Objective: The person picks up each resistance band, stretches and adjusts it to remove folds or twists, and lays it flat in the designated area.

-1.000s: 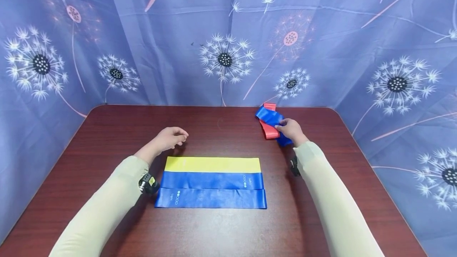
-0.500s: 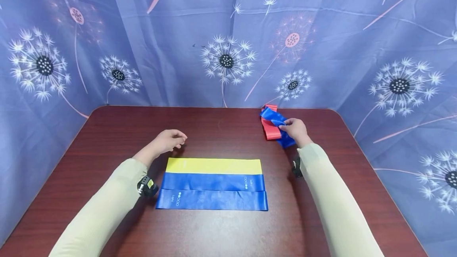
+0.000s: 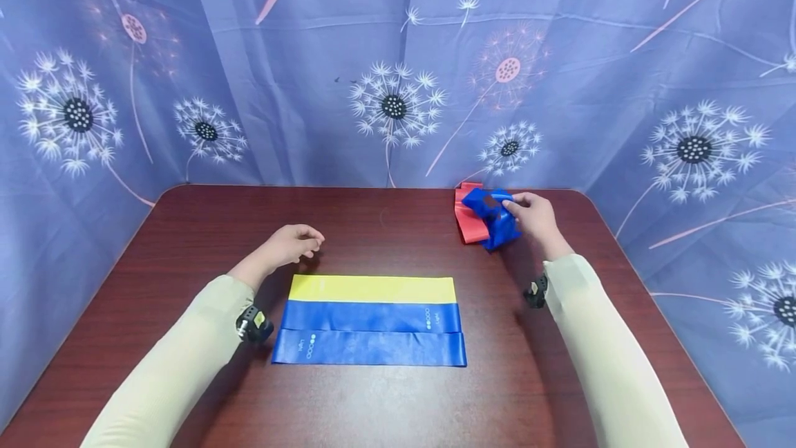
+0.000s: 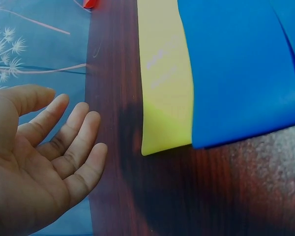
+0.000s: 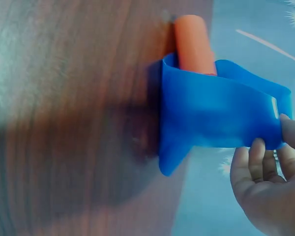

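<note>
As seen from the head, curtain [image 3: 298, 88] behind and beside a brown table [image 3: 373, 406], extending on every side past two flat blue bands [image 3: 373, 349] and adjoining yellow band [image 3: 373, 289]. Left hand [image 3: 288, 245] just beyond, fingers loosely bent, holding nothing; palm shown only by left wrist. Right hand [image 3: 539, 220] near far-right corner, pinching loose blue band [image 3: 500, 228]; hollow loop plain only from right wrist, red band [image 3: 470, 227] inside or behind, unclear which.
</note>
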Tool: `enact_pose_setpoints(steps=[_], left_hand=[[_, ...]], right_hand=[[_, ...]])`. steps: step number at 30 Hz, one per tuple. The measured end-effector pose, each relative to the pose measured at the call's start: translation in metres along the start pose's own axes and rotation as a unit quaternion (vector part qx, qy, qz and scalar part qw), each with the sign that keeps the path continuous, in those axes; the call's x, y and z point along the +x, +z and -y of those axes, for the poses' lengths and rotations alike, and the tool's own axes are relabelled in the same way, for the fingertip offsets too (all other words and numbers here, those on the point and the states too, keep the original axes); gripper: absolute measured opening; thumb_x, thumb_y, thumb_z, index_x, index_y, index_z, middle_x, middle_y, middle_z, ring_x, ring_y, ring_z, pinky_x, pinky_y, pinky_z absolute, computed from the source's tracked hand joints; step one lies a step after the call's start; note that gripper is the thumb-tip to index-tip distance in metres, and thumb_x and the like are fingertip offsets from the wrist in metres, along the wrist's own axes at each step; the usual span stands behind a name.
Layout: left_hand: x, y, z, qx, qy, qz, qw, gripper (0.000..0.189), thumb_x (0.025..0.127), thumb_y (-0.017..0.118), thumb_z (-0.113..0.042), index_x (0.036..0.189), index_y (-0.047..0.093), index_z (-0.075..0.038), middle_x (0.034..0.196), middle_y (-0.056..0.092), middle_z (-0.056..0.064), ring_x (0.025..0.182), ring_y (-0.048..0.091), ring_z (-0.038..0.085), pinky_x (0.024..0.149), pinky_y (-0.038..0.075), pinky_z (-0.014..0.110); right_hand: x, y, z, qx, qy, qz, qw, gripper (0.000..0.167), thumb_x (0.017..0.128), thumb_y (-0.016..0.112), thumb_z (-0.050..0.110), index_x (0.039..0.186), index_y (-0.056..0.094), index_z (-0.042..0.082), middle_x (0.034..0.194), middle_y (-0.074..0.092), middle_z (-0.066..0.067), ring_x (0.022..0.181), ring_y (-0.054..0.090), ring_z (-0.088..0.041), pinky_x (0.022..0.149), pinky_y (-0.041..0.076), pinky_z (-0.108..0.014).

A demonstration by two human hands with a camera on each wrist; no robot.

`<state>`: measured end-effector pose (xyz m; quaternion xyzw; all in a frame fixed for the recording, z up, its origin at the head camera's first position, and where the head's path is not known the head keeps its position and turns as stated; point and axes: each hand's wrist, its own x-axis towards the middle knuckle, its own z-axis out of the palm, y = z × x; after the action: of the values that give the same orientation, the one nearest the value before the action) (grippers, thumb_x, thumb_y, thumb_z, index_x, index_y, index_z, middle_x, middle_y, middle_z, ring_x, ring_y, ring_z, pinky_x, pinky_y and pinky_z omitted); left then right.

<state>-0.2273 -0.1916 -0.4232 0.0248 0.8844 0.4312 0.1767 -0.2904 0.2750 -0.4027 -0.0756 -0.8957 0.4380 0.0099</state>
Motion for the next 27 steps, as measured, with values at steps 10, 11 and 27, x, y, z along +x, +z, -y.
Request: enact_pose_setpoints(steps=[10, 11, 27], left_hand=[[-0.004, 0.001, -0.004, 0.008, -0.001, -0.002, 1.0, 0.033, 0.105, 0.053, -0.015, 0.129, 0.061, 0.006, 0.124, 0.067, 0.028, 0.107, 0.069, 0.038, 0.085, 0.054, 0.04], [-0.005, 0.001, -0.004, 0.007, -0.003, -0.002, 1.0, 0.033, 0.105, 0.053, -0.015, 0.129, 0.061, 0.006, 0.124, 0.067, 0.028, 0.108, 0.069, 0.037, 0.086, 0.055, 0.041], [-0.002, 0.008, -0.003, 0.004, 0.001, 0.001, 1.0, 0.031, 0.105, 0.052, -0.013, 0.127, 0.062, 0.007, 0.119, 0.068, 0.026, 0.101, 0.069, 0.033, 0.079, 0.054, 0.035]], right_hand=[[-0.017, -0.027, 0.016, 0.055, -0.059, -0.113, 0.9904, 0.035, 0.102, 0.063, 0.024, 0.119, 0.064, -0.007, 0.071, 0.051, 0.031, 0.072, 0.051, 0.009, 0.07, 0.044, -0.012], [-0.018, -0.03, 0.018, 0.059, -0.062, -0.127, 0.9883, 0.034, 0.102, 0.063, 0.024, 0.118, 0.065, -0.005, 0.07, 0.05, 0.032, 0.073, 0.051, 0.008, 0.071, 0.042, -0.013], [-0.039, -0.055, 0.064, 0.27, -0.182, -0.227, 0.9179, 0.026, 0.096, 0.067, 0.004, 0.085, 0.066, 0.027, 0.078, 0.064, 0.018, 0.071, 0.059, 0.003, 0.073, 0.051, -0.009]])
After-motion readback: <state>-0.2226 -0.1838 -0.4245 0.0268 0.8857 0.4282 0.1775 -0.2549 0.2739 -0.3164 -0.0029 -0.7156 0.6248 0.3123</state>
